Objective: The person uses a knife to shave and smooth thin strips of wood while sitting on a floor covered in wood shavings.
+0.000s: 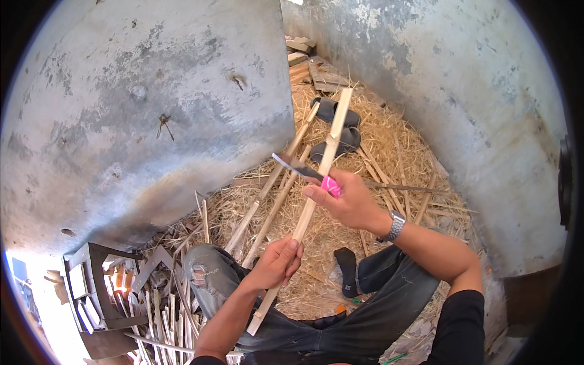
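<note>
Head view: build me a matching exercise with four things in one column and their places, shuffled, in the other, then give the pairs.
Things:
1. bamboo strip
2. knife
3. wristwatch
4. dark slippers

Places:
A. on the straw by the wall
B. in the right hand, blade against the strip
C. gripped low by the left hand
D. around the right wrist

Pairs: 1-C, 2-B, 3-D, 4-A

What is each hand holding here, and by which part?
Left hand grips the bamboo strip near its lower end. Right hand holds the knife by its pink-wrapped handle.
</note>
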Available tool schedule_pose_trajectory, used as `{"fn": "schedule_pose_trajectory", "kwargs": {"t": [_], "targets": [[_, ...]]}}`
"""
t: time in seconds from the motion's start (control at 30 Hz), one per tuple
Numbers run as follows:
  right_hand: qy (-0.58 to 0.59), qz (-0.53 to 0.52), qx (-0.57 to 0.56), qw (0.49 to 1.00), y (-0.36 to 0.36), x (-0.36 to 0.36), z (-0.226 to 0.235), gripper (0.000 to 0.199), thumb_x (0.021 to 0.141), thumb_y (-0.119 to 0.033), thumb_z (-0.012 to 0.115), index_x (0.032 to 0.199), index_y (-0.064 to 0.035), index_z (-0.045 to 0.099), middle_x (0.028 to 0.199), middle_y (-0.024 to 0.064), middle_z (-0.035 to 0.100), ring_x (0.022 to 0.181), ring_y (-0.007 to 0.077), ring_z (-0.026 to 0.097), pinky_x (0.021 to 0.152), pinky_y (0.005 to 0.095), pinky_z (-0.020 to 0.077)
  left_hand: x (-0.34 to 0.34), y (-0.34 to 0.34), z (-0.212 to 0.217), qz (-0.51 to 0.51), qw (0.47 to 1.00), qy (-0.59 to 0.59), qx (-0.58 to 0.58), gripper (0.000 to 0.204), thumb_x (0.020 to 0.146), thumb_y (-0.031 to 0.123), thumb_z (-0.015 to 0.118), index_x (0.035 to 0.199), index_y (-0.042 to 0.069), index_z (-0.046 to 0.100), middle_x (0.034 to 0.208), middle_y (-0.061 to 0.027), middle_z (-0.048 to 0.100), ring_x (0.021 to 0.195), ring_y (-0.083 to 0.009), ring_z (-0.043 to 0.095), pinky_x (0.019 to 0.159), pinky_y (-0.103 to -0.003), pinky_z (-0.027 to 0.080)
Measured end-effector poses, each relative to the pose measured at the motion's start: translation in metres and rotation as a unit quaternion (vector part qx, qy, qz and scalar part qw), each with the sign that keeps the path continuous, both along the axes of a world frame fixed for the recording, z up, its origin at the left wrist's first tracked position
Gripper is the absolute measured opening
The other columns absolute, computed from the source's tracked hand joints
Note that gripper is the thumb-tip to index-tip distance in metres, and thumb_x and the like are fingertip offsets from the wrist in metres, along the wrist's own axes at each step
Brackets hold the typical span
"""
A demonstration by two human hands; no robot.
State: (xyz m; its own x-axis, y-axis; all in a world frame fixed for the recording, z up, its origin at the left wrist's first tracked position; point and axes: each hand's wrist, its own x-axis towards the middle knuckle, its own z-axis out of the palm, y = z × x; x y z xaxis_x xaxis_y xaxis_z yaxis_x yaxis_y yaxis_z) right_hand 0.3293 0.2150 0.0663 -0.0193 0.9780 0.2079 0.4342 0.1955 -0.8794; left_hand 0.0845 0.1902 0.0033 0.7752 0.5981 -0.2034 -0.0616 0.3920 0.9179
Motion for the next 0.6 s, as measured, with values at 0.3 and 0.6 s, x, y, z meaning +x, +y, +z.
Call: {"fn": "schedule_pose_trajectory", "kwargs": {"t": [0.3,0.6], "targets": [[0.122,-0.189,0.033,0.974,0.029,0.079,0.024,0.037,0.101,-0.031,0.071,0.075,-0.0047,0.068,0.059,-0.0081,0.049,0.053,0.0046,0.04,0.048,0.0287,0.0304,-0.01,0.009,-0.004,-0.058,0.996,0.069,-0.001,0.03,0.111,0.028,0.054,0.126,0.003,0.057,0.078,-0.003,0.063,0.064,-0.0095,0.062,0.058,-0.025,0.053],[-0.043,-0.212,0.102,0.971,0.026,0.121,0.028,0.055,0.107,-0.046,0.058,0.074,-0.0018,0.063,0.057,-0.0019,0.046,0.053,0.0096,0.04,0.05,0.0323,0.0322,-0.013,0.012,0.013,0.065,0.981,0.149,0.101,0.031,0.106,0.025,0.064,0.128,0.003,0.065,0.073,-0.0001,0.064,0.059,-0.0042,0.058,0.046,-0.021,0.043]]}}
